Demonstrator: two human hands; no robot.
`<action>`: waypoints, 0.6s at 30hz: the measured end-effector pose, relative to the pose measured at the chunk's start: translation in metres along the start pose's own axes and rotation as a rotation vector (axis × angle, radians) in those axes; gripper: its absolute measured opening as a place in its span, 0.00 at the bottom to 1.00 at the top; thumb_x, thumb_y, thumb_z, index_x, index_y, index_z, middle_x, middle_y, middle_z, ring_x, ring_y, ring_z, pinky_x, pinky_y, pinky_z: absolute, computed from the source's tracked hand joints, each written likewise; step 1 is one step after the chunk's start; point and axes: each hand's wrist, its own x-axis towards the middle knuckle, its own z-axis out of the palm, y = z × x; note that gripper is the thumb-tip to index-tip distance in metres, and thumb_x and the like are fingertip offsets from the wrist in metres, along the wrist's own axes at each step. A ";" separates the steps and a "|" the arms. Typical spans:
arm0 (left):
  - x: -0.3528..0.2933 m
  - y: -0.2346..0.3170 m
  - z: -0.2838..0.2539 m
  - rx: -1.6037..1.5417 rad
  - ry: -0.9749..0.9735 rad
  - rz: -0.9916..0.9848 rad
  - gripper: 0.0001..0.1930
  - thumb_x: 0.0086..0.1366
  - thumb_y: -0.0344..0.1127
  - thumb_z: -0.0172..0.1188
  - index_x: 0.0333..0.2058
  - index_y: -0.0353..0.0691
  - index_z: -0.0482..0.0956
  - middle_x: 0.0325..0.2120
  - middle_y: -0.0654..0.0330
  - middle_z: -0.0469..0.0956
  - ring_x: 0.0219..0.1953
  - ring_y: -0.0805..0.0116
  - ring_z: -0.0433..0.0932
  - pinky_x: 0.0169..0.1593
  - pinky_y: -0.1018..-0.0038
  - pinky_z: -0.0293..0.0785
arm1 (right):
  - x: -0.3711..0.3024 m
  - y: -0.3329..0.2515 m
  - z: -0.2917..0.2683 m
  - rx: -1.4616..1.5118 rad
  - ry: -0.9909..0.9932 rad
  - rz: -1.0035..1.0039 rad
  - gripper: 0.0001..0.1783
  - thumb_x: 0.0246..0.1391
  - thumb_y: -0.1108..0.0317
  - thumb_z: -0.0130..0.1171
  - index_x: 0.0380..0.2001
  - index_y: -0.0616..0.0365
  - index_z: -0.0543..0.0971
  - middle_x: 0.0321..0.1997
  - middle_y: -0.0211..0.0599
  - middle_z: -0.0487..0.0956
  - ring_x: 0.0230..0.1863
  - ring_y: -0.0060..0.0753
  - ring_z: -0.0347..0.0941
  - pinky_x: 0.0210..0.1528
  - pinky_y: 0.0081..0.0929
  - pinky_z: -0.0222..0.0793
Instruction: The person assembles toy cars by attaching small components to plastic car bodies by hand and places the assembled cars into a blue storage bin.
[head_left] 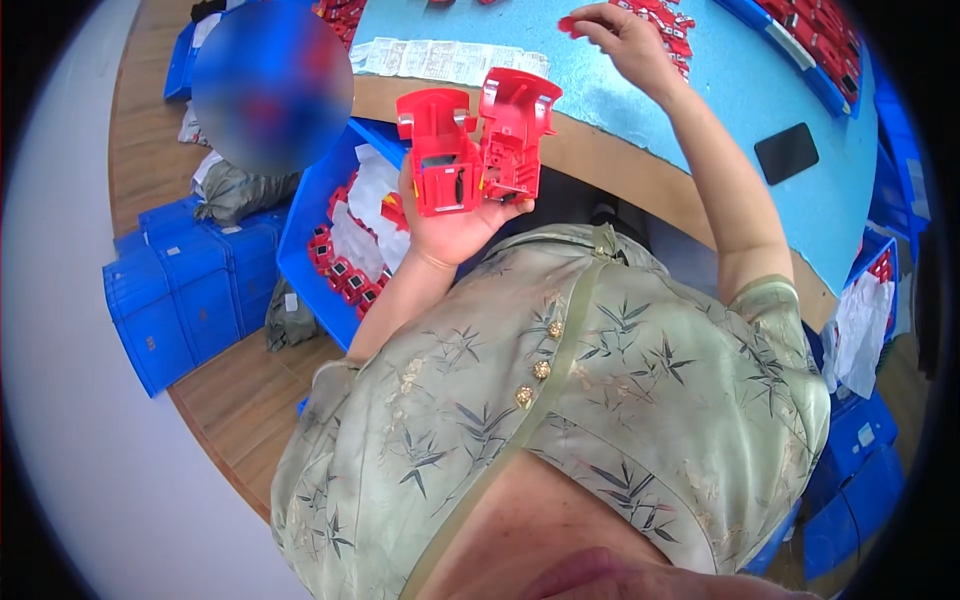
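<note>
My left hand (452, 236) is closed around the lower ends of two red plastic shells, held up side by side in front of the table edge. The left shell (447, 188) has a curved top and a framed opening with a dark slot below it. Inside the right shell (512, 150), small posts and ribs show. Out over the blue tabletop, my right hand (632, 48) pinches a small red plastic piece (568, 25) between thumb and fingers. A pile of small red parts (676, 35) lies just beside this hand.
On the blue table (690, 140) lie a black phone (787, 154) and a strip of printed paper (450, 60). A blue bin (300, 245) with red parts stands at left, near closed blue crates (190, 290). Another blue tray (800, 55) of red parts sits far right.
</note>
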 end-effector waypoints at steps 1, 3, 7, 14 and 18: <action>-0.002 0.002 -0.001 0.018 -0.011 -0.001 0.43 0.58 0.73 0.48 0.63 0.50 0.65 0.61 0.51 0.68 0.59 0.41 0.69 0.54 0.39 0.68 | -0.007 -0.027 0.005 0.145 -0.031 0.123 0.09 0.60 0.68 0.58 0.40 0.59 0.84 0.36 0.35 0.85 0.38 0.26 0.80 0.41 0.25 0.74; -0.008 0.003 0.001 0.036 -0.033 -0.007 0.43 0.58 0.74 0.47 0.64 0.50 0.64 0.61 0.51 0.69 0.59 0.40 0.70 0.54 0.38 0.69 | -0.025 -0.061 0.016 0.326 -0.018 0.158 0.13 0.60 0.67 0.59 0.46 0.58 0.82 0.37 0.35 0.85 0.39 0.25 0.79 0.41 0.23 0.74; -0.022 0.003 0.010 0.200 -0.060 0.014 0.42 0.59 0.70 0.53 0.64 0.49 0.62 0.60 0.52 0.70 0.58 0.47 0.72 0.54 0.43 0.71 | -0.058 -0.114 0.051 0.385 -0.091 -0.135 0.13 0.56 0.66 0.66 0.43 0.59 0.81 0.37 0.33 0.84 0.40 0.21 0.79 0.44 0.19 0.73; -0.046 0.017 0.001 0.486 -0.134 0.039 0.39 0.63 0.60 0.58 0.64 0.43 0.59 0.58 0.55 0.71 0.58 0.59 0.73 0.58 0.57 0.73 | -0.081 -0.156 0.087 -0.214 -0.175 -0.483 0.11 0.47 0.73 0.66 0.37 0.57 0.82 0.37 0.41 0.81 0.42 0.46 0.75 0.45 0.37 0.73; -0.054 0.020 -0.006 0.444 -0.215 -0.043 0.35 0.66 0.54 0.58 0.64 0.40 0.59 0.58 0.54 0.70 0.59 0.59 0.72 0.63 0.58 0.68 | -0.088 -0.158 0.109 -0.275 -0.232 -0.440 0.12 0.48 0.66 0.65 0.37 0.56 0.82 0.35 0.42 0.80 0.43 0.47 0.75 0.47 0.41 0.71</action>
